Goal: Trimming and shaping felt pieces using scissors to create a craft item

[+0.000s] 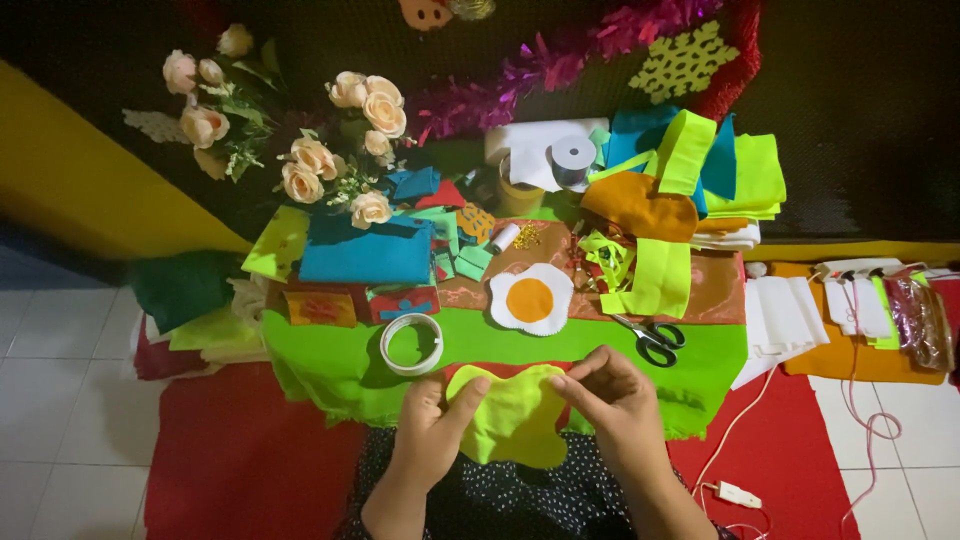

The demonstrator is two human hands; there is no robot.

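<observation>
While both hands meet at lower centre of the frame, the left hand (432, 428) pinches the left edge of a yellow-green felt piece (512, 416), fingers closed on it. Right hand (612, 397) grips the piece's upper right edge, fingers curled shut. Felt piece sits between them, over the near edge of the green-covered table (330, 362). Just above: white tape ring (411, 343), felt fried egg (530, 298), black-handled scissors (652, 338). Peach fake roses (330, 150) upper left, stacked felt sheets (700, 165) upper right.
</observation>
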